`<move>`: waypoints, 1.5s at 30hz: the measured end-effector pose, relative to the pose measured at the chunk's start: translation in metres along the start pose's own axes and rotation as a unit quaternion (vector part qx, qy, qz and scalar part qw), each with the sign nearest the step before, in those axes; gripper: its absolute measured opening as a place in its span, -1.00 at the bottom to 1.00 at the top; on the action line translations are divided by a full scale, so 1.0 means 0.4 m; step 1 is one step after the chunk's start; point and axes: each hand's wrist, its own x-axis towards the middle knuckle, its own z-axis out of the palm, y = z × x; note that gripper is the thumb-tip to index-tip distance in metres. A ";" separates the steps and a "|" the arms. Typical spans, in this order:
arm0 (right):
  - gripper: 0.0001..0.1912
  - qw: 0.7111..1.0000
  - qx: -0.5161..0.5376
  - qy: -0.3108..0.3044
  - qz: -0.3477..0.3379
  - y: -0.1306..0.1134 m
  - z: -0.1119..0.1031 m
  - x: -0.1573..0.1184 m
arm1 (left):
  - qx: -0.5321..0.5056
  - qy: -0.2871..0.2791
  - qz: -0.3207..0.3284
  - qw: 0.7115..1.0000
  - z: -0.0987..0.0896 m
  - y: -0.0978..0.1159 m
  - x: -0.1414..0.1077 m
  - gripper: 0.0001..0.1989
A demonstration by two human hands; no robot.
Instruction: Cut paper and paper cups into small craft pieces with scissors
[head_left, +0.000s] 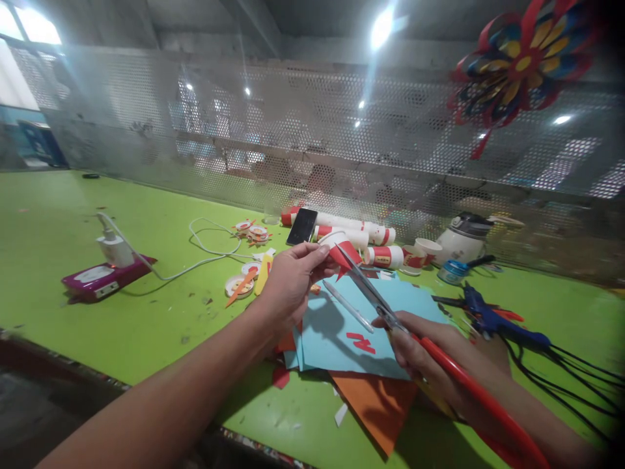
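Note:
My left hand (290,277) pinches a red and white paper cup (347,253) with its side cut into pointed flaps. Red-handled scissors (374,294) are gripped in my right hand (430,345), their blades reaching up to the red part of the cup. Whether the blades are fully closed on it is hard to tell. Below lie light blue paper sheets (332,348) with red cut pieces (361,342) and a pale pen (347,306) on top. Orange paper (378,407) sticks out underneath.
Left stands a purple power strip (105,279) with a charger and white cable. Behind my hands are a phone (301,227), stacked paper cups (381,256) and a kettle (461,242). A blue glue gun (493,318) with black cords lies right. Mesh panel (303,143) borders the green table.

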 end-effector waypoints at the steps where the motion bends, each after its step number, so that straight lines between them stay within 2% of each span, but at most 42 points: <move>1: -0.51 1.000 0.001 -0.001 -0.005 0.000 -0.001 0.000 | 0.001 0.001 -0.002 1.000 0.001 0.001 -0.001 -0.92; 8: -0.60 0.998 -0.047 0.050 -0.014 -0.023 0.001 -0.004 | 0.010 0.006 -0.013 1.000 0.002 0.003 -0.004 -0.93; 14: -0.65 0.996 -0.061 0.067 -0.026 -0.023 0.008 -0.005 | 0.007 0.016 -0.002 1.000 0.005 0.004 -0.006 -0.93; 25: -0.41 0.999 -0.021 0.031 -0.013 0.000 0.014 0.003 | 0.008 0.008 -0.010 1.000 0.006 0.008 -0.007 -0.92; 31: -0.50 0.999 -0.018 0.023 -0.025 -0.004 0.011 0.001 | -0.012 0.011 -0.014 1.000 0.006 0.007 -0.004 -0.91; 35: -0.43 0.999 -0.020 0.019 -0.018 -0.005 0.009 0.000 | -0.010 0.008 -0.009 1.000 0.005 0.004 -0.005 -0.93; 45: -0.54 0.998 -0.032 0.045 -0.026 -0.008 0.017 0.002 | -0.012 0.003 -0.004 1.000 0.002 -0.002 -0.004 -0.92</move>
